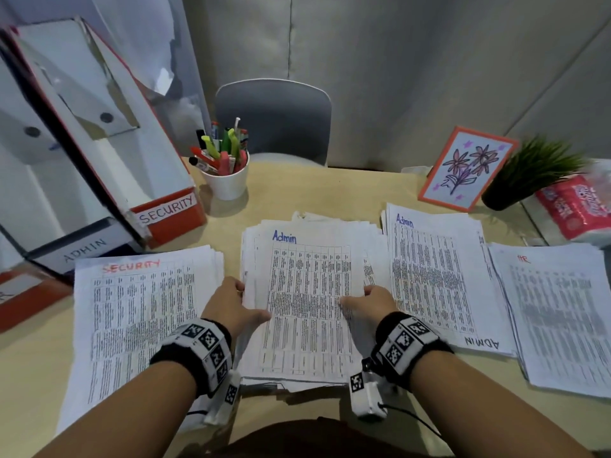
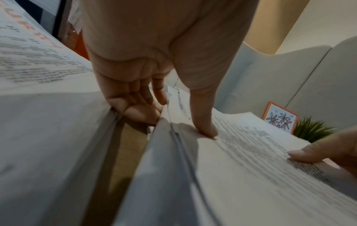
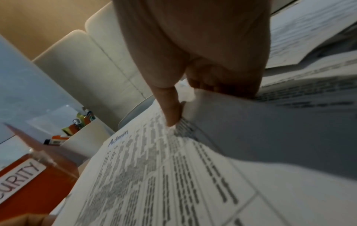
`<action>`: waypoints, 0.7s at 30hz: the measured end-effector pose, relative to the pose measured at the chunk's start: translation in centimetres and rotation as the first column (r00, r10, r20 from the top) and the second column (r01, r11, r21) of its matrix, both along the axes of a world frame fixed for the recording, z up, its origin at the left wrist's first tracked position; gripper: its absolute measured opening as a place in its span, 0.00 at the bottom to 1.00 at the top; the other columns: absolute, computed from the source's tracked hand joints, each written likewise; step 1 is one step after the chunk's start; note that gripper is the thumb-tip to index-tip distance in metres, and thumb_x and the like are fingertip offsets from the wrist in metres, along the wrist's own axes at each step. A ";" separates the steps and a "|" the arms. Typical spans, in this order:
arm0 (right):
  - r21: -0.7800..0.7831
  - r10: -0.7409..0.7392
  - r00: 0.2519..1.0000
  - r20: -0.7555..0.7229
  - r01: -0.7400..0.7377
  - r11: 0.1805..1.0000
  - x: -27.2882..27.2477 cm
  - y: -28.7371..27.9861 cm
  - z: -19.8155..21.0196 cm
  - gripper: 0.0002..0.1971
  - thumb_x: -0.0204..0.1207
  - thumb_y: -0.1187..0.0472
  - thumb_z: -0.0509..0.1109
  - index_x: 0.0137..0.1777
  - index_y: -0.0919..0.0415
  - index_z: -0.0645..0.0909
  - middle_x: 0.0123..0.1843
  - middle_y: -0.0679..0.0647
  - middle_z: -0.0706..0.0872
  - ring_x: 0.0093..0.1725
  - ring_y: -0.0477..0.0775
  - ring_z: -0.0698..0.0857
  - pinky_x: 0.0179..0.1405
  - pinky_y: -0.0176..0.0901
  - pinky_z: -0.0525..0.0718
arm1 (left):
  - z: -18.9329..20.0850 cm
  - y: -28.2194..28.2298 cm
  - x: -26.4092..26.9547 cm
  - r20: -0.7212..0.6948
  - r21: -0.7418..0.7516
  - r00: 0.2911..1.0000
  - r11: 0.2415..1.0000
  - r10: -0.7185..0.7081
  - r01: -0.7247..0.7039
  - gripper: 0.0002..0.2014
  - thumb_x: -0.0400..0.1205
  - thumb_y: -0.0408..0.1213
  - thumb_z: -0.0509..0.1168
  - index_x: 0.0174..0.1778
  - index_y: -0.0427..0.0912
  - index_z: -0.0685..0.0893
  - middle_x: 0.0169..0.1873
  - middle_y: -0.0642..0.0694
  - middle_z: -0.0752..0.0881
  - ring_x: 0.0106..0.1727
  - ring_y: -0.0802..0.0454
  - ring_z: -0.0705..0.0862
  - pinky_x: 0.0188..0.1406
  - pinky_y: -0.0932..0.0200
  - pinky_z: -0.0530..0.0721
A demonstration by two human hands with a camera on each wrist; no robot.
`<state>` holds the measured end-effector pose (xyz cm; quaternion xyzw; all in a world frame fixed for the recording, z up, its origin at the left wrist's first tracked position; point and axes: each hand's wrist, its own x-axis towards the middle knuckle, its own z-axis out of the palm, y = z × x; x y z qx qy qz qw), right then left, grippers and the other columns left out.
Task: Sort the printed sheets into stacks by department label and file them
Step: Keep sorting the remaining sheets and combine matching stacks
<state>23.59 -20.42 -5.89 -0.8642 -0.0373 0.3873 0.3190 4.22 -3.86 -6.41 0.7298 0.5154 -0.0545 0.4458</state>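
Left wrist view shows our left thumb [image 2: 204, 128] pressing flat on top of the middle pile [image 1: 307, 302], while the other left fingers [image 2: 135, 105] curl down beside the pile's edge. We think they hook under some sheets, but the paper hides the tips. Right wrist view shows our right thumb [image 3: 171, 110] on top too, with the right fingers [image 3: 222, 87] tucked under the lifted side. So our left hand [image 1: 234, 309] and right hand [image 1: 370, 309] both pinch this pile, one at 9 o'clock and one at 3 o'clock.

The top sheet says "Admin" in blue. The pile sits in the middle of the desk [image 1: 330, 193], right in front of us. At 9 o'clock lies the Security stack [image 1: 139, 312]. At 3 o'clock lies the Admin stack [image 1: 433, 279], and past it the HR stack [image 1: 562, 312].

We think we are still sorting. The next move looks like this: lift only the Admin sheet and carry it over to the Admin stack at 3 o'clock. We need to peel off one sheet, not a bunch, so the thumbs should slide it free first.

Up at 10 o'clock stand the file boxes, the red SECURITY box [image 1: 172, 209] and the ADMIN box [image 1: 86, 249]. Filing comes later.
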 end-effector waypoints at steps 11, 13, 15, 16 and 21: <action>0.289 -0.453 0.889 0.061 0.419 0.861 5.9 -4.9 2.2 0.11 0.80 0.67 0.63 0.35 0.60 0.73 0.40 0.60 0.81 0.31 0.51 0.82 0.22 0.29 0.80 | -0.5 -0.3 1.7 -0.009 0.148 0.999 0.988 0.053 -0.051 0.50 0.61 0.67 0.76 0.71 0.42 0.67 0.67 0.43 0.72 0.67 0.43 0.77 0.61 0.48 0.79; 0.291 -0.503 0.864 0.032 0.474 0.831 7.2 -6.4 1.6 0.12 0.80 0.61 0.64 0.35 0.55 0.71 0.45 0.60 0.80 0.33 0.50 0.77 0.42 0.39 0.84 | -0.3 -0.9 2.4 -0.074 0.229 0.997 0.973 0.013 0.005 0.57 0.56 0.72 0.75 0.74 0.42 0.63 0.69 0.42 0.69 0.69 0.42 0.75 0.64 0.46 0.79; 0.301 -0.561 0.826 -0.051 0.548 0.780 7.8 -7.5 0.5 0.09 0.79 0.59 0.66 0.37 0.55 0.73 0.50 0.61 0.82 0.39 0.55 0.81 0.59 0.53 0.80 | -0.3 -1.4 2.8 -0.154 0.275 0.988 0.958 -0.034 0.076 0.61 0.53 0.72 0.75 0.75 0.43 0.59 0.69 0.42 0.67 0.70 0.42 0.73 0.65 0.45 0.79; 0.316 -0.593 0.799 -0.099 0.590 0.743 7.8 -7.9 0.3 0.04 0.78 0.58 0.67 0.43 0.55 0.76 0.56 0.62 0.83 0.48 0.58 0.83 0.66 0.54 0.78 | -0.5 -1.4 2.9 -0.190 0.283 0.980 0.953 -0.056 0.109 0.61 0.53 0.72 0.75 0.76 0.43 0.57 0.69 0.42 0.66 0.70 0.41 0.72 0.65 0.44 0.78; 0.362 -0.642 0.738 -0.207 0.667 0.651 7.7 -8.7 -0.5 0.18 0.81 0.66 0.63 0.70 0.66 0.71 0.70 0.61 0.78 0.68 0.56 0.79 0.72 0.46 0.73 | -0.9 0.3 2.8 -0.122 0.171 0.990 0.980 -0.077 0.097 0.53 0.59 0.57 0.81 0.75 0.45 0.61 0.69 0.42 0.68 0.68 0.40 0.75 0.63 0.45 0.80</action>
